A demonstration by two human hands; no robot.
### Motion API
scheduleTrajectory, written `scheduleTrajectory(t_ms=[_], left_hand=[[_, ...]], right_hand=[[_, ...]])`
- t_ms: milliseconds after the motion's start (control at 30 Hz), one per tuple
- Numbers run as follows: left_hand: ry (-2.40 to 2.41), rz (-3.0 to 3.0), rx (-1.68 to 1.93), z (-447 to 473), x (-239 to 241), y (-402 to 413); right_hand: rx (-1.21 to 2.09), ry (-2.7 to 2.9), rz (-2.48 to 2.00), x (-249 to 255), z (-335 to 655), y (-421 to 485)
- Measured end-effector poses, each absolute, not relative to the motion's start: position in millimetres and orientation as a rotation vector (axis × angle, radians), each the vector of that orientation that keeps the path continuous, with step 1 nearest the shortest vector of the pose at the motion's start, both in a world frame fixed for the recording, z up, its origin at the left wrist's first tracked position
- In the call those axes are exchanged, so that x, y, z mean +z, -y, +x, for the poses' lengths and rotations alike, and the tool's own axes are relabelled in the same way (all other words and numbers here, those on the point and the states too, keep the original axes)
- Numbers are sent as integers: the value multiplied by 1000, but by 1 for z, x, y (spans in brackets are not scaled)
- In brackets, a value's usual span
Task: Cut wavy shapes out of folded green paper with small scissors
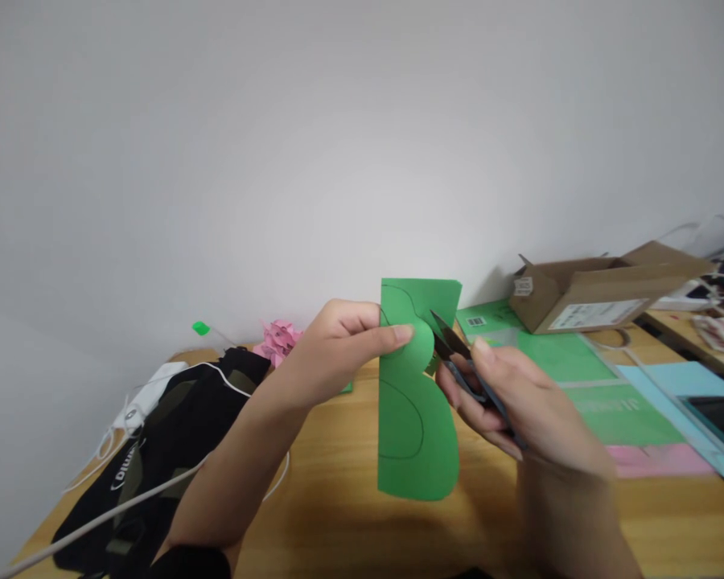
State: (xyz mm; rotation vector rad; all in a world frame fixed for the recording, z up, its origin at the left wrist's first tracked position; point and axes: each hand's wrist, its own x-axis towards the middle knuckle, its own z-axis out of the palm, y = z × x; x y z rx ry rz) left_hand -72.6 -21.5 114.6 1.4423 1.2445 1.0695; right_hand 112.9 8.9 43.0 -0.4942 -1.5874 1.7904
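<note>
My left hand [338, 346] pinches a green paper sheet [413, 418] near its upper left, thumb across the front, and holds it upright above the table. Curved pencil lines are drawn on the paper, and its right edge is cut into rounded shapes. My right hand [512, 402] grips small dark snips [450, 342], whose blades meet the paper's right edge in a notch between two rounded parts.
A wooden table [338, 498] lies below. A black bag [174, 426] with white cables sits at the left, pink paper flowers [277, 338] behind it. An open cardboard box [597, 293] stands at the back right, above green, pink and blue paper sheets [615, 410].
</note>
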Motion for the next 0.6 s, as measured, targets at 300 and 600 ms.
scheduleTrajectory(t_ms=[300, 600], left_hand=[[-1249, 1404, 1047, -73, 111, 25], [-1167, 1342, 1052, -74, 109, 23]], right_hand=[[1757, 1585, -534, 43, 113, -9], [1701, 1636, -534, 44, 112, -11]])
